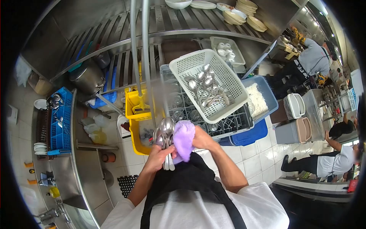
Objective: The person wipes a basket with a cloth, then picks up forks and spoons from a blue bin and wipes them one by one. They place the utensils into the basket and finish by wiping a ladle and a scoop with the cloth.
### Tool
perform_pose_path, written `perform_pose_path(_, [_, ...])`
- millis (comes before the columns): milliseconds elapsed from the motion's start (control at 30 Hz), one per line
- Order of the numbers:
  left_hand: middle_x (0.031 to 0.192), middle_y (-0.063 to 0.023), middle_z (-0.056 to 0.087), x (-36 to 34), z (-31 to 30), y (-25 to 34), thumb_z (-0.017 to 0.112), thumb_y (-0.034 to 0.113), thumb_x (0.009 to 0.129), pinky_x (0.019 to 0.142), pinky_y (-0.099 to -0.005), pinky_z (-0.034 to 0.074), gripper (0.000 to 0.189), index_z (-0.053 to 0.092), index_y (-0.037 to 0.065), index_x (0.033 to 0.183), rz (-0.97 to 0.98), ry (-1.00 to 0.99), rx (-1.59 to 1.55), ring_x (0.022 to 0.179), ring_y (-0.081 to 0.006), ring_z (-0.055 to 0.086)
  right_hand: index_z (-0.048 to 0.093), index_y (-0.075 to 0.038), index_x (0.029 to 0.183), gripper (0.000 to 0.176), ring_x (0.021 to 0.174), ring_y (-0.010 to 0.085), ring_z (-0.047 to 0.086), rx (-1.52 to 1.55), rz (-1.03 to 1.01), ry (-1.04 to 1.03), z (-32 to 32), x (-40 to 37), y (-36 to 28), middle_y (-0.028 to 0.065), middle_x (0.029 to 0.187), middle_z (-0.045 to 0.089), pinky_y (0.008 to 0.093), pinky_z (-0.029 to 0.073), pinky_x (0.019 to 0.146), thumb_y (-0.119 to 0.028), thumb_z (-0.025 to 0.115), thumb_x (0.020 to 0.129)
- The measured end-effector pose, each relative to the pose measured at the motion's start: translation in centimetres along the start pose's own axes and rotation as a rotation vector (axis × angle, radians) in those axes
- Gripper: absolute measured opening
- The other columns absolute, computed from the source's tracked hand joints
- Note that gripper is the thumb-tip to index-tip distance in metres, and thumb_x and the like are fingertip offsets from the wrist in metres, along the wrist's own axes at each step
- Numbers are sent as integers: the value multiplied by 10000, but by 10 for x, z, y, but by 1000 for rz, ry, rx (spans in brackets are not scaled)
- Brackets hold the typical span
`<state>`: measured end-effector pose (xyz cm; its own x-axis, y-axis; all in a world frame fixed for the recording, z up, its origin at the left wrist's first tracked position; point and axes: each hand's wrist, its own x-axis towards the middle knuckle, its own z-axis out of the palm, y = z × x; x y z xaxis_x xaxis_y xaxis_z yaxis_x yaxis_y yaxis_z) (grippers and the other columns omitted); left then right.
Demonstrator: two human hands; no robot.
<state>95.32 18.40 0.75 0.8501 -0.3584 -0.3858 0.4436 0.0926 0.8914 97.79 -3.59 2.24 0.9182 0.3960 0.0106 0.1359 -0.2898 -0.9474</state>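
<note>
A bunch of several metal spoons (166,128) is gripped in my left hand (154,158), bowls up and handles pointing down toward my apron. My right hand (203,139) is closed on a purple cloth (184,140), which lies against the right side of the spoons. Part of the cloth also reaches my left fingers. Just beyond my hands, a white perforated basket (232,108) holds loose spoons and forks (209,86). It rests tilted on a dark glass rack (238,120) with drinking glasses in it.
A yellow mop bucket (134,135) stands to the left of the rack. Behind is a slatted metal shelf (110,34) with stacked bowls (246,7). A blue bin with white contents (268,93) sits right. Two people (314,57) are at the right, and a blue cutlery rack (65,129) is far left.
</note>
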Motion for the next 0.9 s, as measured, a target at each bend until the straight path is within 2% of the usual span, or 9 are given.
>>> perform_pose_path(67, [711, -37, 627, 2, -3, -3, 653, 230, 939, 517, -253, 431, 211, 657, 53, 826, -153, -117, -155, 596, -96, 562, 634, 8, 1107, 256, 1000, 244, 658, 212, 61, 199, -4, 1, 8, 143, 1070, 679, 361, 523, 869, -104, 589, 882])
perform_pose_path(167, [738, -50, 638, -5, 9, 16, 649, 233, 941, 512, -252, 429, 215, 646, 41, 844, -117, -78, -191, 589, -97, 556, 555, 26, 1187, 300, 982, 207, 623, 1435, 68, 543, 15, 1, 18, 121, 1116, 627, 345, 528, 847, -175, 551, 965])
perform_pose_path(200, [760, -52, 625, -3, 8, 15, 633, 198, 946, 549, -251, 446, 172, 627, 35, 892, -132, -87, -174, 599, -109, 558, 528, 10, 1210, 296, 992, 205, 614, 498, 66, 397, 14, 5, 6, 119, 1116, 622, 338, 525, 852, -181, 514, 985])
perform_pose_path(300, [757, -59, 631, 2, 16, 14, 646, 178, 936, 547, -251, 447, 158, 626, 29, 885, -98, -28, -178, 601, -108, 560, 574, -28, 1094, 221, 904, 176, 636, 1103, 343, 285, 48, -5, 13, 83, 1027, 649, 347, 552, 760, -164, 609, 923])
perform_pose_path(400, [724, -79, 642, 2, 12, 20, 661, 137, 920, 520, -256, 447, 145, 601, 9, 951, -41, 74, -57, 569, -121, 570, 588, -7, 1150, 295, 970, 160, 635, 240, -147, 365, 10, 3, 2, 102, 1092, 660, 300, 525, 831, -149, 634, 896])
perform_pose_path(433, [717, -83, 648, 3, 9, 15, 668, 144, 918, 514, -255, 454, 160, 610, 1, 957, -11, 81, -66, 558, -120, 574, 609, -8, 1128, 320, 971, 170, 634, 193, 162, 157, -4, 5, -12, 102, 1087, 665, 317, 508, 875, -170, 674, 860])
perform_pose_path(567, [725, -89, 651, 10, 8, 7, 669, 148, 916, 510, -259, 451, 163, 609, 0, 951, 90, 24, 2, 580, -129, 599, 586, -33, 1263, 462, 1127, 208, 596, 237, -143, 208, 20, 12, 13, 130, 1179, 653, 337, 454, 987, -215, 676, 849])
perform_pose_path(767, [740, -85, 639, -9, -11, 18, 624, 161, 944, 480, -241, 426, 150, 621, 14, 974, -133, 31, 25, 534, -125, 567, 569, -15, 1148, 284, 930, 223, 663, 1236, 157, 733, 14, 24, 32, 122, 1068, 650, 359, 552, 813, -258, 525, 1008])
perform_pose_path(900, [725, -103, 649, -6, -7, 9, 603, 196, 968, 413, -245, 399, 199, 557, 16, 1039, -30, 49, -35, 462, -112, 535, 541, -59, 1087, 258, 784, 188, 599, 1306, 353, 718, 47, 15, -12, 71, 931, 602, 340, 521, 716, -304, 507, 1017])
